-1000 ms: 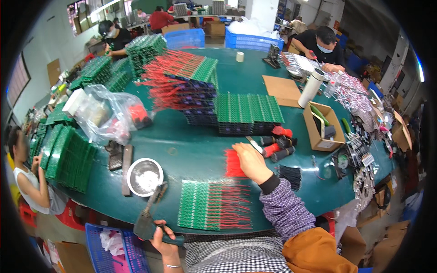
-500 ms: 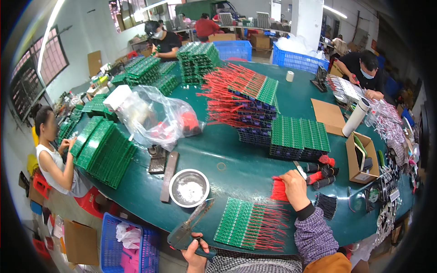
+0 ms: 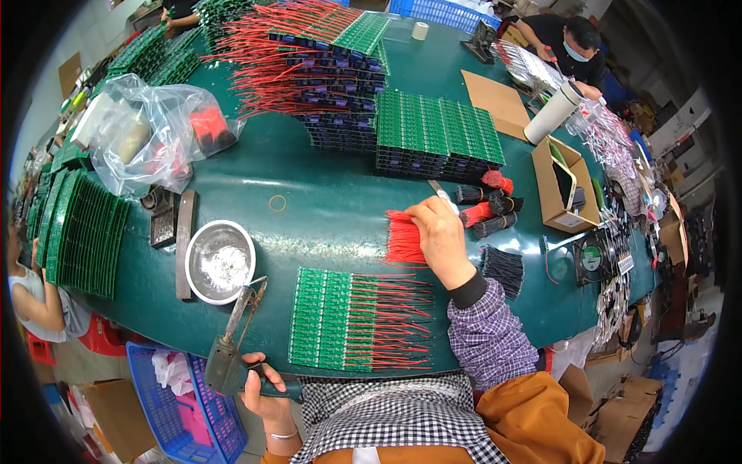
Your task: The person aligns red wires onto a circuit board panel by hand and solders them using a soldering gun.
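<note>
right hand [image 3: 442,241]: on the green table [image 3: 340,209], fingers curled down over a bundle of short red wires [image 3: 402,238], gripping its right end; bundle lies flat, just above the board panel
left hand [image 3: 261,387]: at the near table edge, fist wrapped round the dark handle of a soldering iron [image 3: 232,340]; iron tip points up toward the bowl
soldering iron tip: just beside the rim of the metal bowl [image 3: 219,261], touching or not, cannot tell
metal bowl: round, steel, pale residue inside, left of the panel
board panel [image 3: 328,319]: green circuit boards in rows, flat in front of the person, red wire leads [image 3: 390,321] running off its right side
black wire bundle [image 3: 504,267]: just right of the right wrist, on the table
tied wire bundles [image 3: 487,205]: red and black, above the right hand, close by
stacked boards [image 3: 437,133]: green panels piled behind the hand, well apart from it
wired board stack [image 3: 309,62]: far pile with long red leads fanning left
plastic bag [image 3: 151,131]: clear, crumpled, red parts inside, far left
rubber band [image 3: 277,203]: lone loop on bare table between bag and hand
cardboard box [image 3: 558,185]: open, right of the bundles
white cylinder [image 3: 553,113]: lying above the box
upright board row [image 3: 81,232]: green boards on edge, left rim
blue basket [image 3: 174,402]: below the table, beside the left hand
other person [image 3: 568,42]: seated far right, working at the table
</note>
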`<state>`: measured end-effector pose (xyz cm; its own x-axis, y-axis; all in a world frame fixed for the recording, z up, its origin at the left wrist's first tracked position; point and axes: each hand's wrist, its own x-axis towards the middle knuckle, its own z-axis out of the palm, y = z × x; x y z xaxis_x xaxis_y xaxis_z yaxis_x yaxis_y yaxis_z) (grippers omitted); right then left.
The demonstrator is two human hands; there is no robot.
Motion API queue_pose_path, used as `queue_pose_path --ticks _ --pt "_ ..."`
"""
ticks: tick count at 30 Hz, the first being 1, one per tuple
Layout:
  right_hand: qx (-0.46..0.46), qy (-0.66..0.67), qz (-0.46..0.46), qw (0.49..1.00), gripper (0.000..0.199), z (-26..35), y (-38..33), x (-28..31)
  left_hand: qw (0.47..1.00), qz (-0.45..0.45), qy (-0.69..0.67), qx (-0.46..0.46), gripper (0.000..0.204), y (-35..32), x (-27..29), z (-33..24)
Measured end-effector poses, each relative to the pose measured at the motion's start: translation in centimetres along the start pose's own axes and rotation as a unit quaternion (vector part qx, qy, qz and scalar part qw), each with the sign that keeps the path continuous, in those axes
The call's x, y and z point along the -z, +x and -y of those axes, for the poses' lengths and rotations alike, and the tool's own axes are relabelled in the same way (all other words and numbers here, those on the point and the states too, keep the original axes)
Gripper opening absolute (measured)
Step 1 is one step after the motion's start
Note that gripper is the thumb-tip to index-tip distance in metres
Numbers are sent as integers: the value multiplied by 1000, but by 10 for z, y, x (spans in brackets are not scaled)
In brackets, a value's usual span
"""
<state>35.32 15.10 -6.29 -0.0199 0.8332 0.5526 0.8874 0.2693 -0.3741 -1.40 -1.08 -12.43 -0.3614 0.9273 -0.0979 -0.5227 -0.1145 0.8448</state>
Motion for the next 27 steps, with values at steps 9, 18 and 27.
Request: queue_pose_path --ticks 9,18,27 --pt "33 -33 20 999 20 12 -2 14 1000 4 -24 6 38 -4 7 1" --pt "220 -170 188 942 4 79 41 38 1000 -14 -5 4 39 -7 -1 -3" --pt "255 -250 292 887 7 103 38 -12 999 -35 21 23 44 -9 -14 -11"
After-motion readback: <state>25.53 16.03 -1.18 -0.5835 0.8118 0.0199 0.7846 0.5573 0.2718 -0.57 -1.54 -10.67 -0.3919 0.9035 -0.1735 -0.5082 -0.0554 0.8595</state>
